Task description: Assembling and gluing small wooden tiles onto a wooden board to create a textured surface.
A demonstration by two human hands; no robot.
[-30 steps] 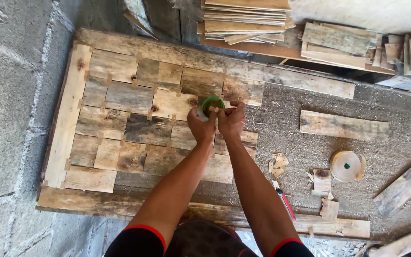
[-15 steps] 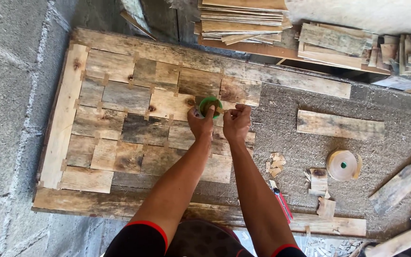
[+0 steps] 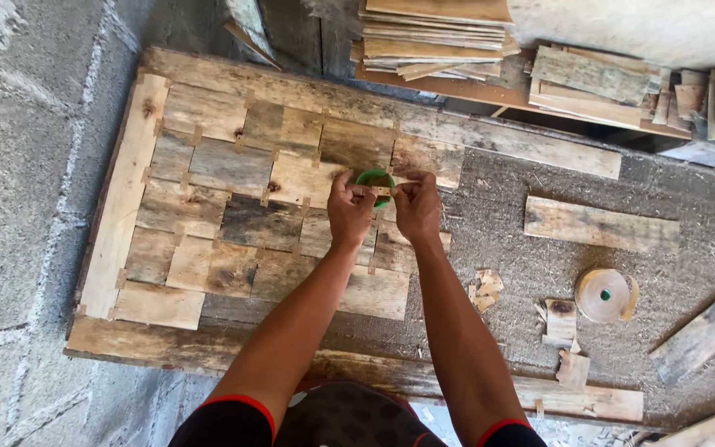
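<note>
Our left hand point(image 3: 349, 209) is curled around the small green roll of tape point(image 3: 374, 179), thumb and fingers clamped on it, and our right hand point(image 3: 417, 207) pinches the pale strip of tape point(image 3: 389, 190) drawn from it, so the two hands sit almost knuckle to knuckle. A second ago both hands were closed together over the green roll with no strip showing between them; now there's a short bridge of tape, so we judge the peel has started and a piece is being drawn off. How long that strip runs is hard to tell, since the fingers cover most of it. The roll is held just above the patchwork of wooden pieces point(image 3: 233, 223) laid inside the board frame point(image 3: 126, 207), near the patchwork's right edge. Further right on the rough board lie a loose wooden slat point(image 3: 602, 225), a larger tan roll of tape point(image 3: 604, 295), and scattered wood scraps point(image 3: 560, 321). Stacked planks point(image 3: 432, 37) sit beyond the frame.
</note>
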